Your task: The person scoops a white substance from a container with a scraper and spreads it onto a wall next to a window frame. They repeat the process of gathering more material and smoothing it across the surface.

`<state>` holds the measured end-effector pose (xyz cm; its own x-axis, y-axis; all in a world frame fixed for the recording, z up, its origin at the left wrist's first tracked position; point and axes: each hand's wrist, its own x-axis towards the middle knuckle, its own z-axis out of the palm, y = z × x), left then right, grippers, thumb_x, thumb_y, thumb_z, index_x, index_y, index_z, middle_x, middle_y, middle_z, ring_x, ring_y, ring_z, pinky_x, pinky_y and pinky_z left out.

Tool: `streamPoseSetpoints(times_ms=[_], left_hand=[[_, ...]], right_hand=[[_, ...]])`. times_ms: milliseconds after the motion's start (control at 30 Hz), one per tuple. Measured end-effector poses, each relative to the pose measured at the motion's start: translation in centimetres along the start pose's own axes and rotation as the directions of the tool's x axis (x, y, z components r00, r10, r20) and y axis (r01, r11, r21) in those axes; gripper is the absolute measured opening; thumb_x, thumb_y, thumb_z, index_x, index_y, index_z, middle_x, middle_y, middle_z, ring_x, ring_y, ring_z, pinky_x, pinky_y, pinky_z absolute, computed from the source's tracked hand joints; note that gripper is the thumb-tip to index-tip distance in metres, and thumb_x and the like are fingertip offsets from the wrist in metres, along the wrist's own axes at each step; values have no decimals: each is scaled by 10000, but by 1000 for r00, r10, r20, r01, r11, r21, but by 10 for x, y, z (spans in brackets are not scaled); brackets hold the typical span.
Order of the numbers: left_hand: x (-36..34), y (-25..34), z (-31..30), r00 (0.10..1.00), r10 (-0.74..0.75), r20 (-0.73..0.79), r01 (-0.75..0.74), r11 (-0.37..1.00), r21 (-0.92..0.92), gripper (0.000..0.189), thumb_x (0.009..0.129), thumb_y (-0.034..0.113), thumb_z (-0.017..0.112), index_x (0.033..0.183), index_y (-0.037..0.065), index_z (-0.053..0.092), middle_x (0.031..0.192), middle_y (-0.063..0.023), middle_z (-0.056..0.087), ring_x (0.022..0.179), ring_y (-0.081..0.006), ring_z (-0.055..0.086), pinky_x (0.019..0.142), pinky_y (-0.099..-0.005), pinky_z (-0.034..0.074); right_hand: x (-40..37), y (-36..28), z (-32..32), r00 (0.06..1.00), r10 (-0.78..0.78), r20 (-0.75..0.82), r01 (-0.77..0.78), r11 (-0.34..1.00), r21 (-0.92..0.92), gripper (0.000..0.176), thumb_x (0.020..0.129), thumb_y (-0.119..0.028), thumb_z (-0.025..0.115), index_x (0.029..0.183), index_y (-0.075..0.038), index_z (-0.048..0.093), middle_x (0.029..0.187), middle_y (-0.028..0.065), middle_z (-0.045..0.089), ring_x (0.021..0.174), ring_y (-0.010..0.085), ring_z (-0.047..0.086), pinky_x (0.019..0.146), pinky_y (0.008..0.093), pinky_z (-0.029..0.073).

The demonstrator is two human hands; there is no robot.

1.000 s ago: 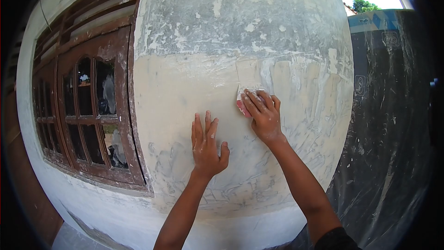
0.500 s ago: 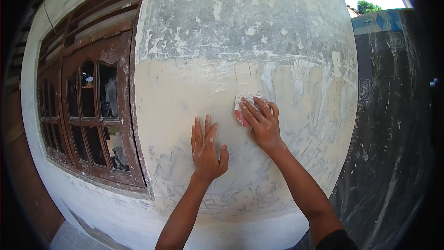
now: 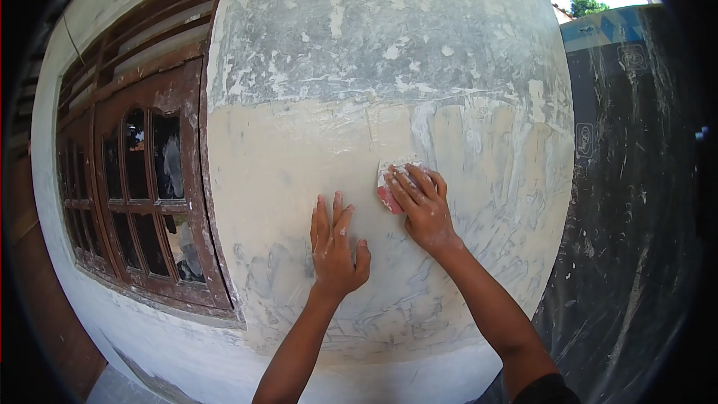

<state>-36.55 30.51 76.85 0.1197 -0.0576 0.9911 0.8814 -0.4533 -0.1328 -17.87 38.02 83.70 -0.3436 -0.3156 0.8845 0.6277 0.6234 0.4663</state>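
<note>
A wall fills the middle of the view, mottled grey above and smeared with cream filler below. Pressed on the cream part is a small red and white scraper, coated with filler. My right hand is closed over it, and the fingers cover much of its upper part. Lower and to the left, my left hand lies against the wall with its fingers spread, holding nothing.
On the left is a brown wooden window with dark glass panes and slats above. A dark sheet with pale streaks and a blue top band stands at the right. Grey floor shows at the lower left.
The view has shifted slightly, so the window and wall sit further left. Against the wall, my right hand and the scraper have moved slightly right. My left hand stays spread.
</note>
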Motion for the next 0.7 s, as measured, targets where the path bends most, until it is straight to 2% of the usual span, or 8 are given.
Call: streamPoseSetpoints(times_ms=[100, 233, 300, 367, 433, 600, 700], left_hand=[[0, -4, -8, 1000, 26, 10, -26, 1000, 12, 574, 868, 102, 557, 1413, -46, 455, 1540, -326, 425, 1467, -566, 288, 1188, -636, 241], [5, -6, -7, 1000, 19, -4, -19, 999, 40, 568, 871, 105, 557, 1410, -45, 459, 1538, -324, 428, 1467, -566, 288, 1188, -636, 242], [8, -4, -5, 1000, 8, -14, -8, 999, 33, 564, 871, 103, 558, 1407, -44, 461, 1536, -325, 429, 1464, -565, 293, 1185, -638, 244], [7, -3, -1, 1000, -6, -18, 7, 1000, 24, 562, 884, 107, 548, 1420, -34, 455, 1546, -316, 423, 1476, -545, 285, 1188, -627, 237], [4, -4, 0, 1000, -24, -13, 25, 1000, 11, 560, 896, 111, 538, 1432, -24, 449, 1555, -306, 416, 1489, -525, 276, 1191, -616, 230], [-5, -10, -10, 1000, 4, 0, -4, 1000, 8, 588, 871, 101, 553, 1436, -21, 444, 1556, -306, 415, 1495, -519, 266, 1194, -617, 217], [-1, -15, -12, 1000, 5, -6, -5, 1000, 19, 589, 867, 98, 552, 1433, -22, 447, 1549, -309, 422, 1492, -521, 273, 1192, -619, 224]], right_hand=[[-15, -8, -10, 998, -45, 38, 43, 997, 68, 649, 696, 110, 642, 1324, -52, 651, 1347, 92, 664, 1304, 290, 554, 1096, 487, 374], [51, 1, -14, 999, -15, -43, 17, 998, 58, 647, 700, 119, 625, 1327, -43, 643, 1344, 102, 666, 1284, 296, 557, 1087, 482, 366], [84, 8, -1, 995, -55, -88, 57, 998, 20, 632, 717, 110, 614, 1331, -38, 640, 1364, 98, 654, 1284, 293, 553, 1093, 490, 364], [85, 6, 13, 996, -52, -72, 53, 998, 16, 619, 728, 106, 611, 1329, -42, 644, 1364, 96, 655, 1294, 292, 549, 1097, 493, 363], [70, 4, 22, 998, -41, -49, 42, 999, 13, 606, 740, 101, 608, 1326, -46, 647, 1364, 94, 656, 1303, 291, 545, 1100, 496, 362], [-35, -26, 1, 1000, 8, 7, -9, 1000, 17, 574, 755, 86, 626, 1308, -59, 667, 1345, 87, 674, 1313, 286, 553, 1096, 476, 361], [-31, -23, -16, 998, 12, 58, -16, 998, 68, 624, 720, 117, 625, 1318, -60, 665, 1365, 88, 666, 1306, 275, 556, 1078, 453, 343]])
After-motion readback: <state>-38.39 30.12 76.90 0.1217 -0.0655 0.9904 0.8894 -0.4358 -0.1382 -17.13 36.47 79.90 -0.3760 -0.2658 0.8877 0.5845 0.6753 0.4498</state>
